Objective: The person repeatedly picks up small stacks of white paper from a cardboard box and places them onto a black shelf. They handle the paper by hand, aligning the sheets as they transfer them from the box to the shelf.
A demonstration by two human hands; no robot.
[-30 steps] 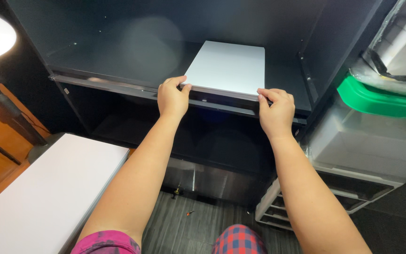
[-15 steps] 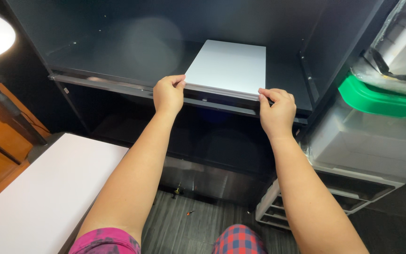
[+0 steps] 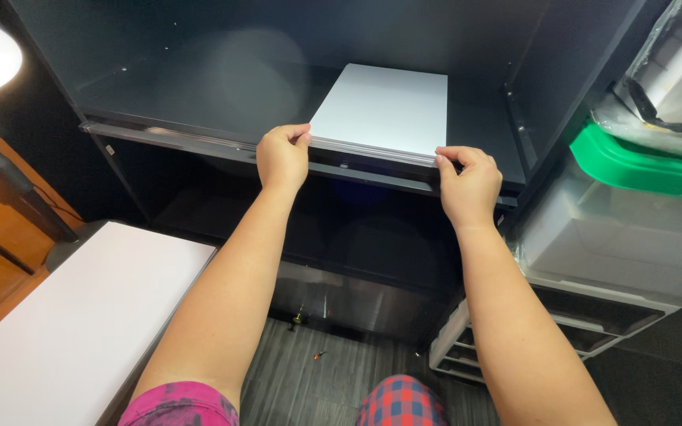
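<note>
Left hand (image 3: 282, 156) and right hand (image 3: 467, 183) each pinch a near corner of the white paper stack (image 3: 383, 110), which lies flat on the black cabinet shelf (image 3: 199, 95). At right, a clear plastic bin (image 3: 617, 237) with a green lid (image 3: 641, 167) sits on grey drawers (image 3: 562, 331); a white board (image 3: 65, 323) lies lower left.

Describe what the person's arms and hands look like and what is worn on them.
Both forearms are bare, with no sleeves, gloves, watch or rings showing on the left hand or right hand. Lower down: a pink patterned garment and red-and-blue plaid fabric.
</note>
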